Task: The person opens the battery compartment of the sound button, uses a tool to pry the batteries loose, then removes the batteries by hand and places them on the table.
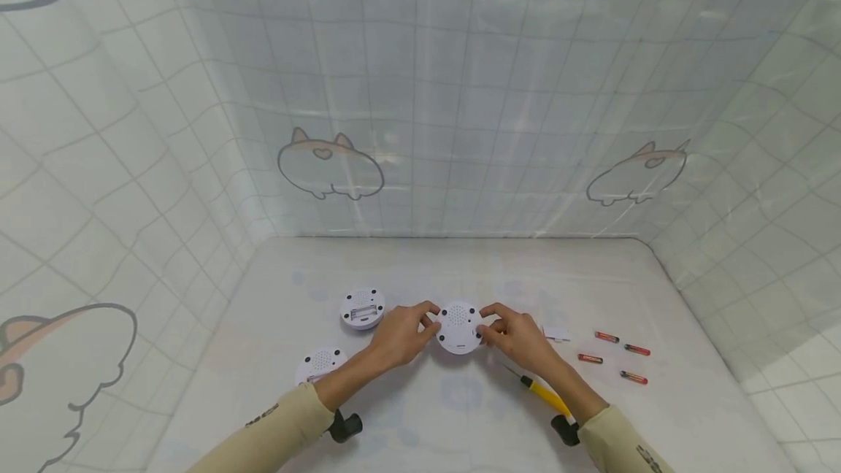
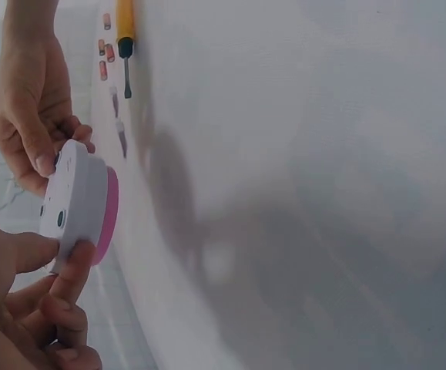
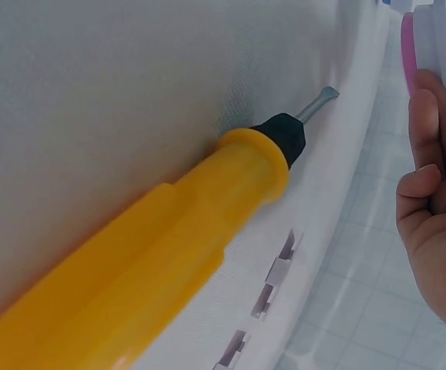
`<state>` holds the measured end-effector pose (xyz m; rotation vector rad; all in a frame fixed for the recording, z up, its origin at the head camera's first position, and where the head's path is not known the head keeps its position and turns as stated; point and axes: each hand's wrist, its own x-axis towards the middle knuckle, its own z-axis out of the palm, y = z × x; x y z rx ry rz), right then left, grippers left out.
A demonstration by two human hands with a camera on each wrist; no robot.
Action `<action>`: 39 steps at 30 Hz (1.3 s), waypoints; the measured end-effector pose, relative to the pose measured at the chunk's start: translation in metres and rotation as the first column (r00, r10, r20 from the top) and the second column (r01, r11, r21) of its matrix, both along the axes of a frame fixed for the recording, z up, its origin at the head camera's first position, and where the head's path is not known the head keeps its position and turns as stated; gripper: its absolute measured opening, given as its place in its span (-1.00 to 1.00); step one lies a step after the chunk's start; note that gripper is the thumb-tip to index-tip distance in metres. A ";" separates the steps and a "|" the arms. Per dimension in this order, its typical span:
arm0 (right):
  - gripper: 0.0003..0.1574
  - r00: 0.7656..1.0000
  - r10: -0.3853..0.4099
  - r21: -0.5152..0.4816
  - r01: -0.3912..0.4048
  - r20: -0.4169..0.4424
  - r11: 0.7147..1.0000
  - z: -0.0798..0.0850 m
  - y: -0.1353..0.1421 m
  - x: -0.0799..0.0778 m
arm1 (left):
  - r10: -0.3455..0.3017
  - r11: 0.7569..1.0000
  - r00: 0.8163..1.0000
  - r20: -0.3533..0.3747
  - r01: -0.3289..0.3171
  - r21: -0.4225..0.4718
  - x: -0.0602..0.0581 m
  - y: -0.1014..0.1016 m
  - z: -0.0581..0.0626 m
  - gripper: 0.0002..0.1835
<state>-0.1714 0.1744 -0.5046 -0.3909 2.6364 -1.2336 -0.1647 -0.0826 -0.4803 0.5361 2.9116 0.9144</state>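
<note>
A round white device [image 1: 460, 338] with speaker holes and dark rubber feet on its upturned underside is held between both hands. Its opposite side shows a pink rim [image 2: 108, 212] in the left wrist view. The left hand [image 1: 402, 334] pinches the left edge between thumb and fingers. On the opposite edge the right hand [image 1: 522, 338] grips with its thumb on the underside face and its fingers curled beneath. In the left wrist view the device is tilted and raised over the table, with a shadow below.
Left of the hands lie a similar device [image 1: 363, 310] with an open battery bay and another [image 1: 320, 362], partly behind the left forearm. A yellow screwdriver [image 1: 547, 395] lies beside the right forearm. Small white covers [image 1: 556, 333] and several red batteries [image 1: 590, 358] lie to the right.
</note>
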 end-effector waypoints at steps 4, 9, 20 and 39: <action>-0.61 0.999 0.030 0.009 -0.030 -0.028 1.000 -0.002 0.001 0.000 | -0.012 0.999 0.999 0.046 0.013 -0.033 0.002 0.001 0.000 -0.62; -0.67 0.998 0.047 0.037 -0.045 -0.046 0.998 -0.003 0.001 0.001 | -0.036 0.995 0.995 0.095 0.045 -0.093 0.003 0.004 -0.001 -0.51; -0.71 0.999 0.032 0.136 -0.034 0.013 0.990 -0.006 0.000 0.001 | -0.120 0.967 0.989 0.088 0.137 -0.215 0.009 0.008 -0.008 -0.17; -0.54 0.988 0.084 0.269 -0.047 -0.126 0.962 -0.005 -0.003 0.009 | -0.109 0.919 0.993 0.042 0.117 -0.376 0.012 0.019 -0.017 0.01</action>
